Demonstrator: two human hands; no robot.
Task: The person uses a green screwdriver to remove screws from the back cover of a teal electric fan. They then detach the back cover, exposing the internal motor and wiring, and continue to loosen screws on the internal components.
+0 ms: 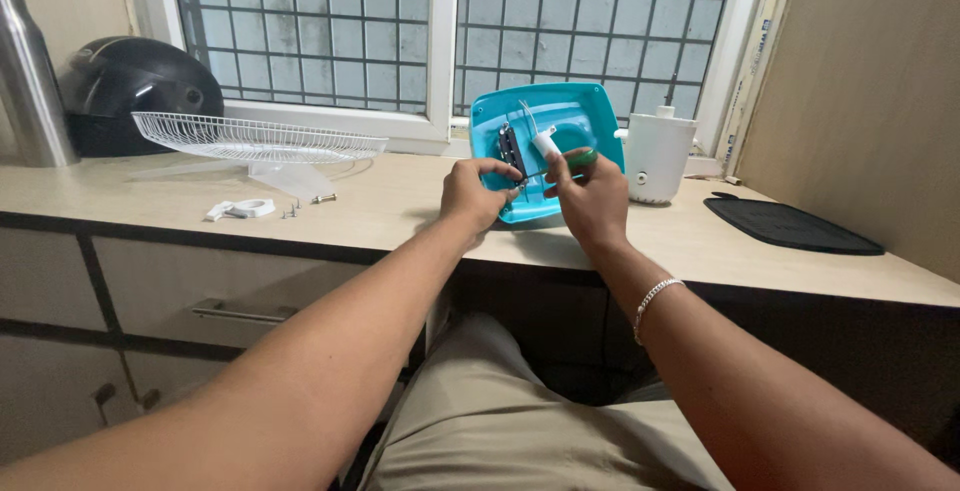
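Beige counter [400, 206] under barred window: turquoise fan housing [585, 111] at twelve, left hand [475, 196] pinching its dark inner part [511, 149], right hand [592, 199] gripping green-handled screwdriver [572, 164]; white grille [255, 137], loose screws [308, 205] off at ten, unmounted.

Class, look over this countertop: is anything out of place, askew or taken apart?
Yes. A white wire fan guard lies loose on the counter, with loose screws and a white plastic ring beside it. The teal housing stands tilted, its inside wiring exposed, between the left hand and right hand.
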